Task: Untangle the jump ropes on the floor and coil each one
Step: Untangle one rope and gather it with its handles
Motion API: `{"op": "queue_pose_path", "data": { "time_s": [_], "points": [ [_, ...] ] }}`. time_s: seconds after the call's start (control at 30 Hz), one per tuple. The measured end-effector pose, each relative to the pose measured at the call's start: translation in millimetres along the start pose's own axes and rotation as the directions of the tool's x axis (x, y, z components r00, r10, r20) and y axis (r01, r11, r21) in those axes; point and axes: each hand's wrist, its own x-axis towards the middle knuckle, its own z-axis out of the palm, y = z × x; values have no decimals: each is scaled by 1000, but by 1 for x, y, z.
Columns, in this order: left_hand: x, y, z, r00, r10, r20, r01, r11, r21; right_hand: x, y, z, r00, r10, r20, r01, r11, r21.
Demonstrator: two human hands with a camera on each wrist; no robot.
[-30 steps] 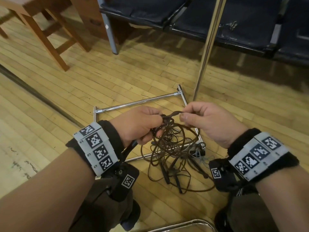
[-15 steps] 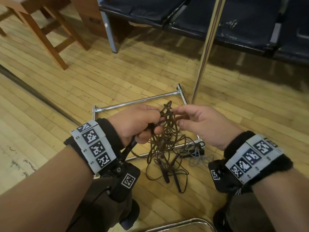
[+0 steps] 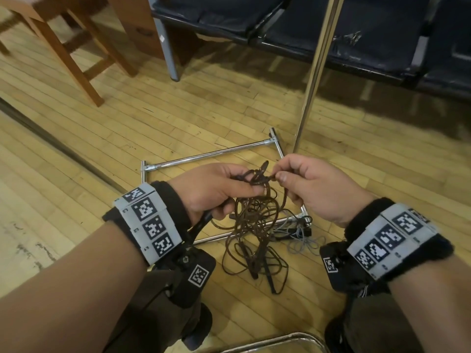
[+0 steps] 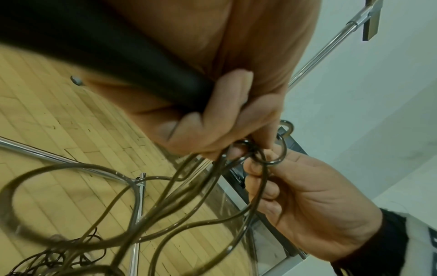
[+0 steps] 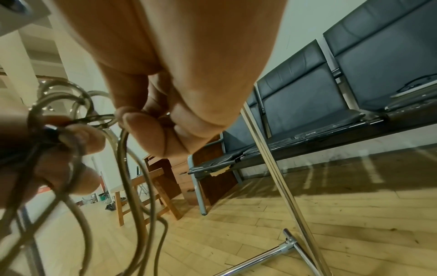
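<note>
- The left hand point(image 3: 215, 193), at centre frame in the head view, has its fingers curled round a black handle point(image 4: 132, 71) and also clamps several strands of the brown jump ropes point(image 3: 254, 225) against the palm.
- The right hand point(image 3: 313, 187), just right of it, pinches a small knot point(image 3: 262, 174) of cord between thumb and forefinger; the other fingers are curled loosely.
- From the two hands the cords hang in slack loops to a tangled pile on the wooden floor point(image 3: 102, 149), low in the centre of the frame, inside a chrome frame point(image 3: 204, 155).
- The cord looks thin, light, limp and smooth, so it likely slides easily but re-snags on itself.
- Best hold, I judge: pinch close beside the knot and feed one strand through, using the stiff handles point(image 3: 270, 276) as ends to trace.
- A grey cord point(image 3: 303, 244) lies just right of the pile; whether it is tangled in, I cannot tell.
</note>
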Motion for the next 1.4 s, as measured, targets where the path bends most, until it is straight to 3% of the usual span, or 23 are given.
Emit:
{"op": "queue_pose_path", "data": {
  "time_s": [0.13, 0.2, 0.33, 0.43, 0.5, 0.53, 0.57, 0.63, 0.7, 0.77, 0.8, 0.87, 0.97, 1.03, 1.13, 1.23, 1.33, 1.4],
  "points": [
    [2, 0, -4, 998, 8, -66, -7, 1000, 14, 2, 6, -12, 984, 80, -160, -74, 996, 44],
    [2, 0, -8, 998, 1, -63, 0, 1000, 29, 4, 10, -23, 939, 149, -310, -116, 986, 123],
    [0, -2, -15, 997, -12, -74, 15, 999, 37, 2, 22, -48, 770, 317, -554, -185, 941, 282],
    [-2, -4, -20, 993, -36, -115, 47, 995, 90, 3, 30, -65, 634, 453, -626, -181, 875, 450],
    [-4, -5, -22, 991, -45, -129, 57, 995, 87, 2, 36, -73, 576, 520, -631, -246, 846, 473],
    [-5, -6, -23, 991, -47, -128, 58, 995, 76, 0, 40, -77, 582, 509, -634, -361, 860, 360],
    [-6, -6, -24, 991, -49, -124, 57, 996, 64, -2, 43, -78, 623, 463, -631, -492, 859, 144],
    [-7, -6, -25, 993, -50, -105, 53, 998, 29, -3, 44, -71, 748, 352, -562, -579, 761, -293],
    [-7, -4, -25, 997, -42, -67, 41, 999, -10, -2, 35, -53, 858, 310, -409, -482, 763, -431],
    [-6, -3, -22, 999, -34, -20, 33, 999, -40, -1, 18, -30, 965, 183, -187, -246, 876, -414],
    [-5, -3, -20, 999, -33, 2, 33, 998, -50, -1, 8, -17, 992, 106, -72, -125, 929, -347],
    [-3, -3, -15, 999, -33, 32, 35, 997, -61, -1, -1, 4, 998, -5, 64, 18, 978, -210],
    [-1, -2, -11, 997, -34, 66, 40, 995, -95, 3, -4, 15, 997, -42, 71, 51, 991, -127],
    [-1, -1, -11, 996, -30, 83, 38, 994, -105, 4, -3, 14, 996, -63, 71, 73, 985, -156],
    [0, 0, -11, 998, -38, 56, 43, 995, -86, 2, 1, 10, 996, -72, 59, 88, 939, -332],
    [1, 0, -15, 998, -55, -41, 52, 996, -66, 0, 7, -7, 990, -6, -141, -59, 891, -450],
    [1, -2, -18, 991, -38, -131, 36, 999, -21, 0, 21, -37, 913, 54, -404, -237, 876, -419],
    [0, -3, -18, 988, -20, -151, 19, 1000, -7, 0, 34, -52, 866, 86, -492, -334, 832, -443]
  ]
}}
